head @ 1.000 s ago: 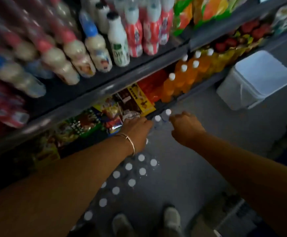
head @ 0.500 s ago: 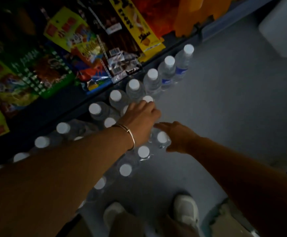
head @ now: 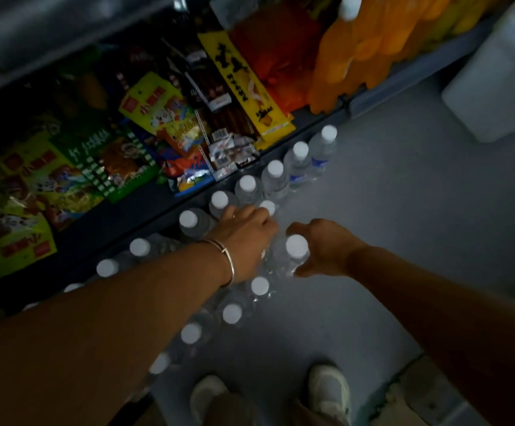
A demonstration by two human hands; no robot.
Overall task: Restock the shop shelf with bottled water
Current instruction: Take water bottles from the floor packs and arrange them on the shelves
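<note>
Several clear water bottles (head: 276, 176) with white caps stand in rows on the grey floor along the foot of the shelf (head: 145, 216). My right hand (head: 327, 249) grips one water bottle (head: 296, 245) by its shoulder, and its cap sits a little higher than the others. My left hand (head: 244, 238), with a thin bracelet on the wrist, lies just left of that bottle. Its fingers curl down over a bottle top among the row, and what is under the palm is hidden.
The bottom shelf holds snack packets (head: 155, 109) and orange drink bottles (head: 339, 66). A white bin (head: 502, 84) stands on the floor at the right. My two shoes (head: 330, 392) are near the bottom edge, next to a cardboard piece (head: 428, 401).
The view has dropped from the upper shelves to the floor bottles. Both hands came down onto the bottles, and my right hand has closed round one and raised it slightly.
</note>
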